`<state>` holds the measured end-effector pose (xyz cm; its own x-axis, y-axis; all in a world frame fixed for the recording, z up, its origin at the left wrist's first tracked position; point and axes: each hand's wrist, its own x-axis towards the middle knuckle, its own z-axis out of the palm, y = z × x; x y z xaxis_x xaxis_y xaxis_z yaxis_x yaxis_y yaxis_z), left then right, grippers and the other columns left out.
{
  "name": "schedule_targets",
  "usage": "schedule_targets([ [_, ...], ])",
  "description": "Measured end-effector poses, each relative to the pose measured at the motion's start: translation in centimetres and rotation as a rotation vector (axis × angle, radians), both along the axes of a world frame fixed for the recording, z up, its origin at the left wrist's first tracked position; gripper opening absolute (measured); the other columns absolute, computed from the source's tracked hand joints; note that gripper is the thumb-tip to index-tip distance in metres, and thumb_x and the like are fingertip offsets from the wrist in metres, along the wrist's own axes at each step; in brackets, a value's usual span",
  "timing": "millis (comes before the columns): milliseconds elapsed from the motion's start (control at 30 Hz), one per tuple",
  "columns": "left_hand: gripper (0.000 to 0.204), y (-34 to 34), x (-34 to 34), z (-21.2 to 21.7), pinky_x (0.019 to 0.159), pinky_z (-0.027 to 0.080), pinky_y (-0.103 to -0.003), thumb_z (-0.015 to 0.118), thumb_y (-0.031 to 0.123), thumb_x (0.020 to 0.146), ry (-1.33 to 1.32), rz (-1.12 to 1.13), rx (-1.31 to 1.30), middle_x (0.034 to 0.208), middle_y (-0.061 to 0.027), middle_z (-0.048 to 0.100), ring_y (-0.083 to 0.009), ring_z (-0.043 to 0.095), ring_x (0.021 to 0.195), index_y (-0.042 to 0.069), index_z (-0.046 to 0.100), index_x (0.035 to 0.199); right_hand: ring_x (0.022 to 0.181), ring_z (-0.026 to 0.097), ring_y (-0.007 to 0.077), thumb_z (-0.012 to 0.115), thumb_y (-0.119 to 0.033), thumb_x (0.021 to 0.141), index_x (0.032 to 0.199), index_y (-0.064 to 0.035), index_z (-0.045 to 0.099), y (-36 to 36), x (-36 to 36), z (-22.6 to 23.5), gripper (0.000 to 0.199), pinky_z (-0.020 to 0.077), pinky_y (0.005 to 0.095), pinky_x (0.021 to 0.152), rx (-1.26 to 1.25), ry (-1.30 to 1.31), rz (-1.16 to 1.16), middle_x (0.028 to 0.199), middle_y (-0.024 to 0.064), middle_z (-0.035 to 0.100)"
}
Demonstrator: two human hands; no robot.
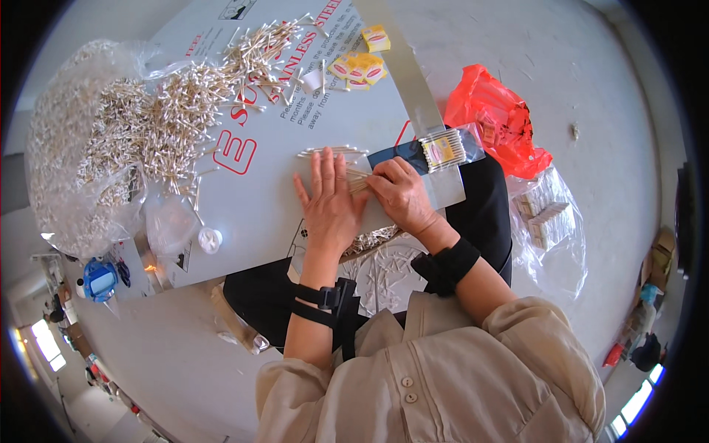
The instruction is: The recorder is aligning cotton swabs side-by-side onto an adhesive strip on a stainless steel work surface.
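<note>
My left hand (332,210) lies palm down on the table sheet, its fingers stretched and slightly spread. Between it and my right hand is a small row of cotton swabs (357,178), partly hidden under the fingers. My right hand (403,193) is closed, with its bent fingers pinching at the right end of that row. A few loose swabs (343,149) lie just past my left fingertips. To the right of my right hand, a clear packet of swabs with a yellow card (442,150) rests near the table edge on a dark blue strip.
A large heap of cotton swabs (177,111) spills from a clear plastic bag (55,162) at left. Yellow cards (358,69) lie at the far side near a small white cup (312,80). On the floor at right are a red bag (491,111) and a clear bag of packets (546,214).
</note>
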<state>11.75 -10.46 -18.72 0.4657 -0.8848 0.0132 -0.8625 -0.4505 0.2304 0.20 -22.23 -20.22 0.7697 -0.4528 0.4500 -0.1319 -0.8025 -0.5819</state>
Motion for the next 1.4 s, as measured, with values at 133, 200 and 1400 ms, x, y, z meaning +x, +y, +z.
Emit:
schedule_targets([
  [133, 0.048, 0.9, 3.2, -1.3, 0.11, 0.027, -0.053, 0.062, 0.015, 0.087, -0.013, 0.078, -0.436, 0.139, -0.0132, 0.049, -0.0346, 0.039, 0.135, 0.006, 0.05, 0.133, 0.08, 0.057, 0.0247, 0.065, -0.007, 0.069, 0.079, -0.0047, 0.062, 0.1, -0.4, 0.7, 0.011, 0.0488, 0.0352, 0.071, -0.057, -0.006, 0.02, 0.088, 0.0074, 0.056],
  [200, 0.043, 0.9, 5.0, -1.0, 0.106, 0.031, -0.05, 0.064, 0.01, 0.083, 0.035, 0.072, -0.435, 0.131, -0.0114, 0.052, -0.0332, 0.043, 0.13, 0.009, 0.055, 0.124, 0.082, 0.057, 0.0242, 0.064, -0.008, 0.07, 0.078, -0.005, 0.061, 0.5, -0.4, 0.5, 0.01, 0.0482, 0.0356, 0.073, -0.038, 0.009, 0.035, 0.089, 0.0072, 0.057],
  [1400, 0.024, -0.8, 6.7, -0.6, 0.091, 0.044, -0.041, 0.063, -0.008, 0.073, 0.249, 0.2, -0.548, 0.104, -0.0077, 0.059, -0.0291, 0.052, 0.104, 0.005, 0.061, 0.093, 0.09, 0.057, 0.031, 0.072, -0.005, 0.065, 0.082, -0.0041, 0.058, 0.4, -0.5, 0.7, 0.022, 0.0492, 0.0394, 0.08, 0.164, -0.056, -0.055, 0.1, 0.0122, 0.056],
])
